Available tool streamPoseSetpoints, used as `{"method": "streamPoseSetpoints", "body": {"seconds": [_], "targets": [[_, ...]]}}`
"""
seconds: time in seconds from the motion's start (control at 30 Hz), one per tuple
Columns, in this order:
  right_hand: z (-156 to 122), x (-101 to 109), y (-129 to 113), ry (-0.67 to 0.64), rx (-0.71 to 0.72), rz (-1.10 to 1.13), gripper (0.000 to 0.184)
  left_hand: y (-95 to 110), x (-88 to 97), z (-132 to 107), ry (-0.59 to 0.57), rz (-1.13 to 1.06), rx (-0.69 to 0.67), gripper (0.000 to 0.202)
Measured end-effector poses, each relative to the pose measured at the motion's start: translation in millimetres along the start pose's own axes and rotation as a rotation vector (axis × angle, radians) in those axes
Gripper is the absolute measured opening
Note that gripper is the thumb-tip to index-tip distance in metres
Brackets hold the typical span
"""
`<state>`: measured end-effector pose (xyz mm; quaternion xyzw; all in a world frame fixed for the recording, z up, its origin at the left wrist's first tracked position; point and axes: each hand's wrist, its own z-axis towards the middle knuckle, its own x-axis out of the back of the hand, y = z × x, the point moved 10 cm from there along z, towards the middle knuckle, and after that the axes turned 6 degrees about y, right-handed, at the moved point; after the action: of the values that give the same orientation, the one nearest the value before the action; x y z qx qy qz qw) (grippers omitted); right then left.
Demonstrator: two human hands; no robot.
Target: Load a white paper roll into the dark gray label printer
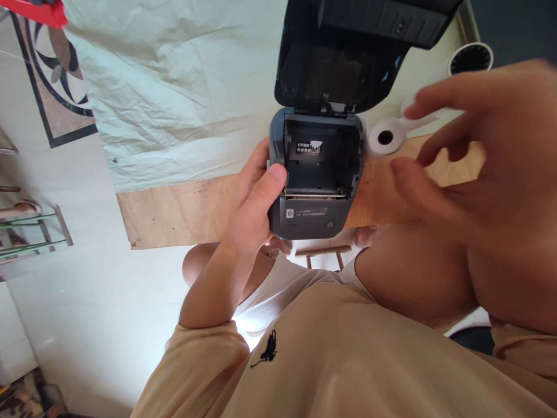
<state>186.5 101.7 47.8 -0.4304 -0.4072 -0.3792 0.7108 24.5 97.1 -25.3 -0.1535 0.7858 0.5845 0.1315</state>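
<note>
My left hand [255, 200] grips the left side of a small dark grey label printer [315, 223], thumb on its front corner. The printer's lid [348, 58] stands open and the paper bay [322, 154] is empty, with a small label inside. A white paper roll [386, 137] lies on the wooden board just right of the printer. My right hand [478, 168] hovers close to the camera, right of the printer and above the roll. Its fingers are apart and I see nothing held between them.
A wooden board [174, 212] lies under a wrinkled white cloth [174, 87]. A second white roll [472, 58] sits at the far right. Patterned floor tiles [56, 87] show at the left, with a metal rack [35, 232] below them. My knees and beige shirt fill the lower view.
</note>
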Motion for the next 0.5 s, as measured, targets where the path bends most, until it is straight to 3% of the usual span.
{"method": "streamPoseSetpoints", "body": {"seconds": [0.07, 0.27, 0.5], "targets": [[-1, -5, -8, 0.021, 0.101, -0.063, 0.045, -2, 0.0, 1, -0.011, 0.003, 0.014, 0.043], [7, -11, -1, 0.057, 0.066, -0.033, 0.035, -5, 5.2, 2, 0.002, 0.051, 0.011, 0.045], [5, -13, -20, 0.008, 0.181, -0.064, 0.033, 0, 4.6, 1, 0.035, 0.015, -0.013, 0.041]]}}
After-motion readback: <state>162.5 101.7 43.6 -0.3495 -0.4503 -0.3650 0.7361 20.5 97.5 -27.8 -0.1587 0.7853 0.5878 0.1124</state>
